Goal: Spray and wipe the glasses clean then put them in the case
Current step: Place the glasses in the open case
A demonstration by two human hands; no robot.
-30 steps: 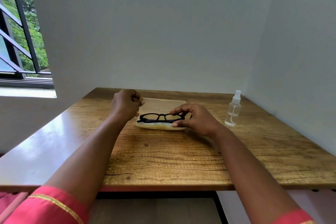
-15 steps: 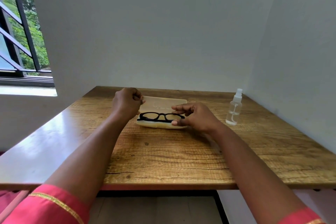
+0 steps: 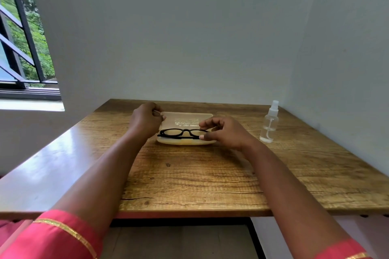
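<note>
Black-framed glasses (image 3: 183, 133) lie folded in the lower half of an open translucent cream case (image 3: 187, 143) at the middle back of the wooden table (image 3: 189, 176). The case's lid (image 3: 187, 119) stands open behind them, printed text showing on it. My left hand (image 3: 146, 121) is curled at the lid's left end and seems to grip it. My right hand (image 3: 223, 131) pinches the right end of the glasses between thumb and fingers. A clear spray bottle (image 3: 269, 124) with a white nozzle stands upright to the right of the case.
White walls close in behind and to the right of the table. A barred window (image 3: 19, 33) opens at the left. The table's near edge (image 3: 189, 212) runs just above my pink sleeves.
My right hand has kept the glasses low in the case and shifted its fingers slightly. My left hand has stayed at the lid's left end. The view has tilted a little.
</note>
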